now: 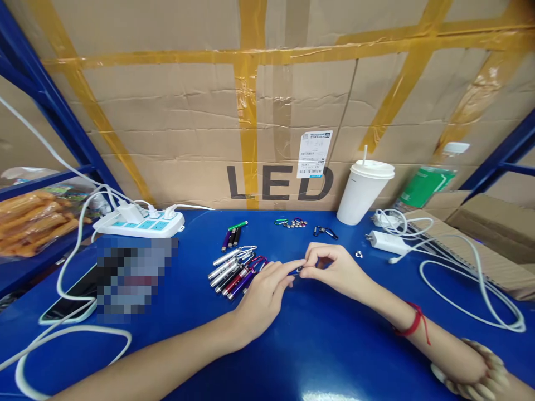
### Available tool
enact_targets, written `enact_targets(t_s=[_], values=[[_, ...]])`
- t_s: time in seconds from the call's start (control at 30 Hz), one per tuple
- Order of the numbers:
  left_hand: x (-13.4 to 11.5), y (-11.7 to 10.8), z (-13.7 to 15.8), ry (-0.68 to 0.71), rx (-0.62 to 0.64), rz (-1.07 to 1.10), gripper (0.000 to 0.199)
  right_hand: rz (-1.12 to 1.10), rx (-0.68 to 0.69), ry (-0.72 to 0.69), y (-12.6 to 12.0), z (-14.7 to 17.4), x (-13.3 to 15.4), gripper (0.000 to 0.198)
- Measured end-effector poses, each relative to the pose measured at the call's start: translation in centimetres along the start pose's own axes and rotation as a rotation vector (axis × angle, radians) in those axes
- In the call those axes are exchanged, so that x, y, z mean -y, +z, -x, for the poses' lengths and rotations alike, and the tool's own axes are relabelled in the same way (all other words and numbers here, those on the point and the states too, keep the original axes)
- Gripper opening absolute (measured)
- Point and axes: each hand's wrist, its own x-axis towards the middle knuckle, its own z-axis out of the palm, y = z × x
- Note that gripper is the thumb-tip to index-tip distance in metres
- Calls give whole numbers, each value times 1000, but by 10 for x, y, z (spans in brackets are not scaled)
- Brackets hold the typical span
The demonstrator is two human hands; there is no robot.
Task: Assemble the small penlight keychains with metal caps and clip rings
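Observation:
My left hand [265, 289] is closed, palm down, around a slim blue penlight [295, 272] that is mostly hidden by the fingers. At its end, my right hand [334, 267] pinches with thumb and forefinger; whether a separate small part is in that pinch I cannot make out. Just left of my left hand lies a fanned pile of penlights [234, 275] in silver, black, red and purple, several with carabiner clips. Behind it are a few short penlights [232, 236], one green lying across the others. Small button cells [297, 224] and dark carabiner clips [326, 231] lie beyond my hands.
A white power strip [144, 223] with plugs and a phone [71, 295] lie at left. A white lidded cup [363, 192] stands at the back, near a green-labelled bottle [430, 181]. White chargers [388, 243] and looped cables occupy the right. A large cardboard box [188, 122] walls the back.

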Motion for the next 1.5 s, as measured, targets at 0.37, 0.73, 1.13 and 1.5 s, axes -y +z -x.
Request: enact_targets(t_s=[0.37,0.73,1.13,1.5], values=[[-3,0,-2,-98,-26,81,37,108,-114,-60,-5,-2,-2,29],[-8,-1,-2,-192,-30,126,32,649,-516,96,-47,-8,-28,19],[-8,0,-1,-195,-37,177,28,855,38,254,-64,-5,-46,36],[-9,0,-1,-186,-25,191,25,590,91,175,-57,-8,-58,12]])
